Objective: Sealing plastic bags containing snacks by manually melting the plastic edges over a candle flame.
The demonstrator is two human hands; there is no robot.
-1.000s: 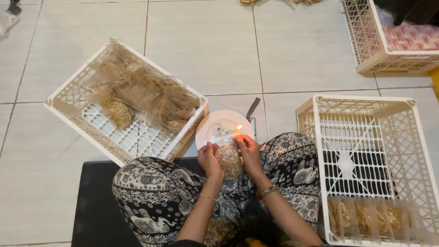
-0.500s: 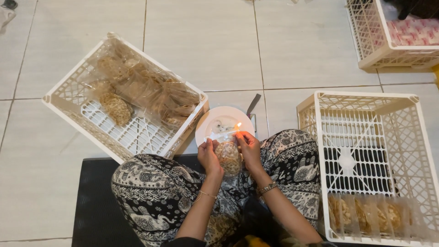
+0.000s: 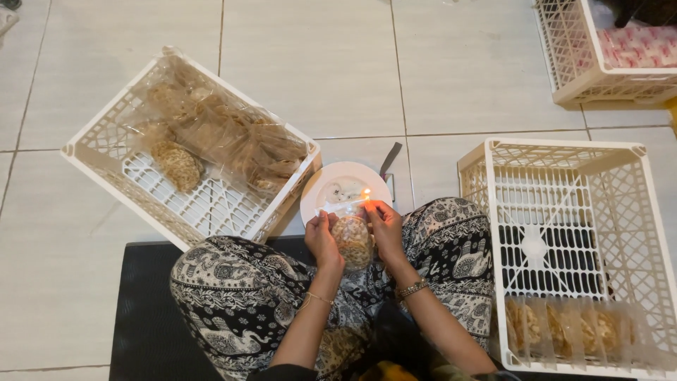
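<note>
My left hand (image 3: 321, 238) and my right hand (image 3: 385, 224) both grip a small clear bag of round brown crackers (image 3: 352, 241), held over my lap. The bag's top edge is stretched between my fingers right beside a small flame (image 3: 366, 192) that burns on a white plate (image 3: 340, 185) on the floor in front of my knees.
A white plastic crate (image 3: 134, 185) at the left holds several unsealed cracker bags. Another white crate (image 3: 564, 152) at the right has a row of bags at its near end. A third crate (image 3: 585, 85) sits at the top right. A dark knife (image 3: 390, 159) lies behind the plate. I sit on a black mat (image 3: 144, 310).
The bag's top edge has stayed at the flame; my hands shifted only slightly.
</note>
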